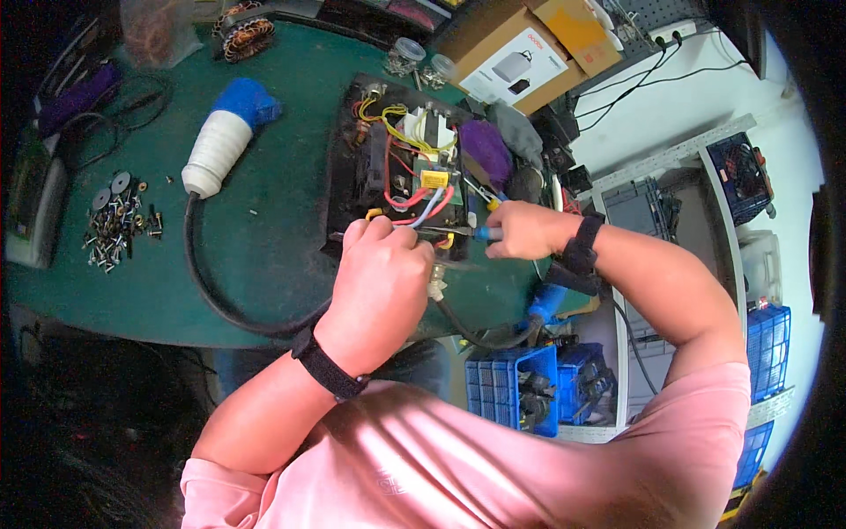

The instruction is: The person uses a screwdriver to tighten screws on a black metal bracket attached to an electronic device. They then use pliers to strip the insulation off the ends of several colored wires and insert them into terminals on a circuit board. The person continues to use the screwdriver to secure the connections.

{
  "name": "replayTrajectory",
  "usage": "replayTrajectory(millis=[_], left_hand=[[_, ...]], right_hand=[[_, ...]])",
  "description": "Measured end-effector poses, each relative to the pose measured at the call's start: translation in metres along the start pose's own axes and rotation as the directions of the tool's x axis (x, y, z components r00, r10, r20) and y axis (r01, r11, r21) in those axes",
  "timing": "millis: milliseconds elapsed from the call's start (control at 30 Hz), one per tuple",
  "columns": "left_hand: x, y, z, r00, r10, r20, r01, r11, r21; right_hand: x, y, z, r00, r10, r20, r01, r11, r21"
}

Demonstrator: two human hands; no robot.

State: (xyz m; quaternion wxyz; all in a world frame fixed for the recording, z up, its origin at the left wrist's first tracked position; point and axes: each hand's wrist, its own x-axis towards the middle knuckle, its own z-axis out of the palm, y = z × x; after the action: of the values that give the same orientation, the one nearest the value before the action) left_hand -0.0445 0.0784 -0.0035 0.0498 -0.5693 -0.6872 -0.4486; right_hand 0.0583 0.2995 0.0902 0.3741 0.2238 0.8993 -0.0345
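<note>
An open black electrical box with yellow, red and blue wires, a yellow component and circuit parts lies on the green worktop. My right hand grips the blue handle of a tool, probably a screwdriver, whose metal shaft reaches left into the box's near side among the wires. My left hand has its fingers curled at the box's near edge, by the wires and the shaft; what they hold is hidden. A cable gland at the near edge leads to a black cable.
A blue-and-white plug with thick cable lies left, beside loose screws and washers. Small jars, a cardboard box, purple cloth and other tools crowd the back and right. Blue crates sit on shelving below the worktop.
</note>
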Motion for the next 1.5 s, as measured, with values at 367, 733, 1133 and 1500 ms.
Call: replayTrajectory(millis=[367,733,1133,1500], left_hand=[[-0.001,-0.001,0.005,0.996,0.035,-0.077,-0.035,0.999,0.009],[-0.007,0.006,0.006,0.998,0.065,-0.005,-0.064,0.995,0.079],[0.003,0.004,0.002,0.999,0.053,0.003,-0.053,0.996,0.07],[0.007,0.002,0.002,0.999,0.051,0.017,-0.052,0.997,0.06]], right_hand=[[-0.027,-0.022,0.053,0.894,0.003,-0.449,-0.104,0.974,-0.2],[-0.04,-0.034,0.09,0.753,-0.049,-0.656,-0.183,0.942,-0.28],[-0.041,-0.034,0.032,0.933,0.03,-0.358,-0.098,0.98,-0.174],[-0.014,0.008,-0.005,0.954,-0.002,0.299,-0.114,0.923,0.368]])
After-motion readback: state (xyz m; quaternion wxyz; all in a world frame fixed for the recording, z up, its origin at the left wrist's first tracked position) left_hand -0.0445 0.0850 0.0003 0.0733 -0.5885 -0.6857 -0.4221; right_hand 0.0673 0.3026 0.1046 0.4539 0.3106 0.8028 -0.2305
